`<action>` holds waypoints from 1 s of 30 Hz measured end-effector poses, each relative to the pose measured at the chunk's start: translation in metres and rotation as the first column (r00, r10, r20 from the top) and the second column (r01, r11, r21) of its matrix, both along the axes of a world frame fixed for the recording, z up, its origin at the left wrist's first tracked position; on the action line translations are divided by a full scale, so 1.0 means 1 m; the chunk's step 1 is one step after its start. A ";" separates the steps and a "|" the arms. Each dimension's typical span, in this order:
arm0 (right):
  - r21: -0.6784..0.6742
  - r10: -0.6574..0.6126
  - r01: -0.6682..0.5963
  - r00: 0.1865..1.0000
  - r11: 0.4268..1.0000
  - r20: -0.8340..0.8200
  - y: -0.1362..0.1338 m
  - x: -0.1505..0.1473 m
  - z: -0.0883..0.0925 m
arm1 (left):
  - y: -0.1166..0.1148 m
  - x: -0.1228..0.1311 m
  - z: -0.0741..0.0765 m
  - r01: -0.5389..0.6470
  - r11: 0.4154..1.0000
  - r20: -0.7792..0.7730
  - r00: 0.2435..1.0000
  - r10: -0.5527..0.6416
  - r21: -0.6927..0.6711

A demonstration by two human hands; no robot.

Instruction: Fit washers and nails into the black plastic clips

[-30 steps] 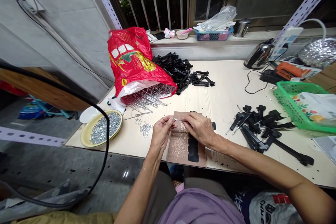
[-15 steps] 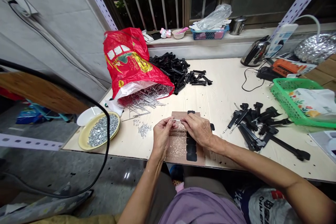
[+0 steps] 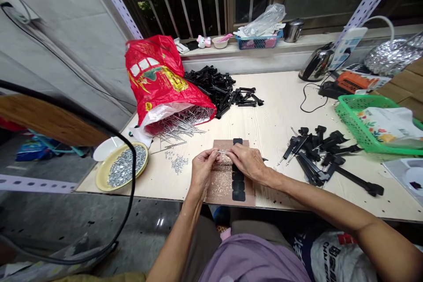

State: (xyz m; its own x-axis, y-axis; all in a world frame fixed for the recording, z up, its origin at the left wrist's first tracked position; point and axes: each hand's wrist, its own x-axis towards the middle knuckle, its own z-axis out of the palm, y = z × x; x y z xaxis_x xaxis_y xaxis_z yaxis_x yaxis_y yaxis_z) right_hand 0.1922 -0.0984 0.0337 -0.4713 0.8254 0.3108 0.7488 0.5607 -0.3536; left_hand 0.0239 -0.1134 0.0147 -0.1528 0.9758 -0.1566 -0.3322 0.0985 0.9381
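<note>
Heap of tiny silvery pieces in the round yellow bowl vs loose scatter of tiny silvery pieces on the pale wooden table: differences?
The heap is far larger; the scatter is sparse. The heap fills much of the bowl; the scatter lies straight on the table. The scatter is near the person's left hand; the heap is farther off. Both are shiny and silvery.

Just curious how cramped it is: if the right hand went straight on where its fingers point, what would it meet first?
Probably the left hand, which faces the right hand across a small gap with a thin rod between; depth is hard to judge.
</note>
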 end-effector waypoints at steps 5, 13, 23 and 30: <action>0.054 0.005 -0.007 0.999 0.999 0.038 0.000 0.002 0.001 | -0.001 0.003 -0.001 0.019 0.999 0.011 1.000 -0.018 -0.026; -0.094 0.046 -0.058 0.990 0.994 -0.132 0.000 0.007 -0.002 | 0.000 0.008 -0.002 -0.012 1.000 -0.038 0.999 0.012 0.010; -0.313 0.081 -0.216 0.916 0.925 -0.392 0.015 0.026 0.000 | -0.001 0.018 0.005 0.069 0.996 -0.041 0.997 -0.072 -0.064; -0.101 0.007 -0.016 0.996 0.995 -0.092 0.046 0.076 -0.020 | -0.007 0.019 -0.011 0.057 0.997 -0.549 0.835 -0.024 0.043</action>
State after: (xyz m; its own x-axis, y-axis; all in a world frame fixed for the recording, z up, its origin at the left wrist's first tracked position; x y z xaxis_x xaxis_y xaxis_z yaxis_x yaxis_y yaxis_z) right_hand 0.2685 -0.0527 0.0132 -0.4543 0.8497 0.2677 0.7046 0.5266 -0.4756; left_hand 0.0430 -0.1208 0.0036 -0.1580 0.9874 -0.0050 0.2413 0.0435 0.9695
